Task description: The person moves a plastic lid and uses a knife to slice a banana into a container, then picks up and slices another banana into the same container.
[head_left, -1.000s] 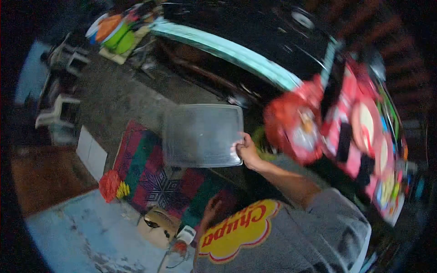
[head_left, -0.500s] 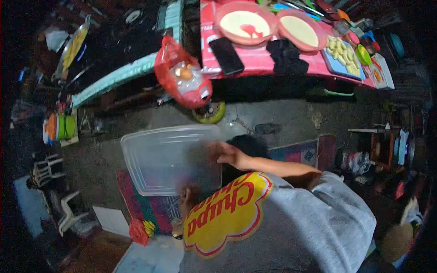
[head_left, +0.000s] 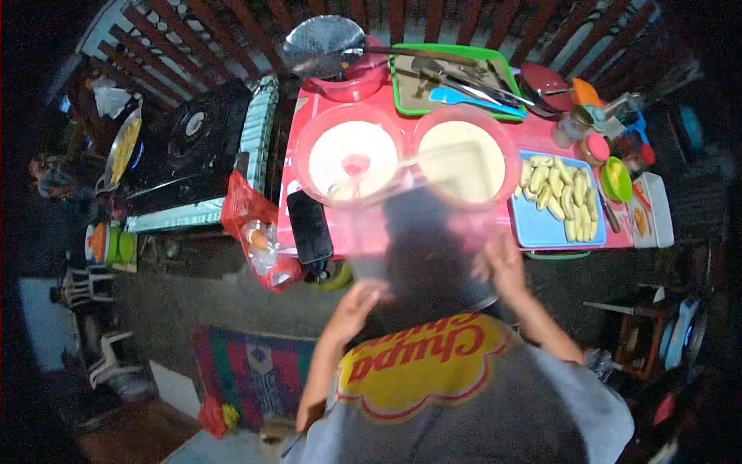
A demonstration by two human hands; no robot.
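Note:
I hold a clear plastic container (head_left: 402, 224) with both hands, in front of my chest and over the near edge of a red table (head_left: 533, 131). My left hand (head_left: 354, 303) grips its lower left edge and my right hand (head_left: 502, 263) grips its right edge. The container is blurred, and through it I see a dark cloth and the table edge. Just beyond it stand two pink bowls of pale batter, one on the left (head_left: 352, 155) and one on the right (head_left: 464, 155).
A blue tray of peeled banana pieces (head_left: 560, 197) lies right of the bowls. A green tray of utensils (head_left: 448, 77) is at the back. A black phone (head_left: 309, 226) lies at the table's left edge, above a hanging red bag (head_left: 255, 240). A stove (head_left: 185, 147) stands at left and a rug (head_left: 247, 371) lies below.
The view has swung from the floor up to the table. The clear container has come from my left to the middle, and my left hand has joined my right on it.

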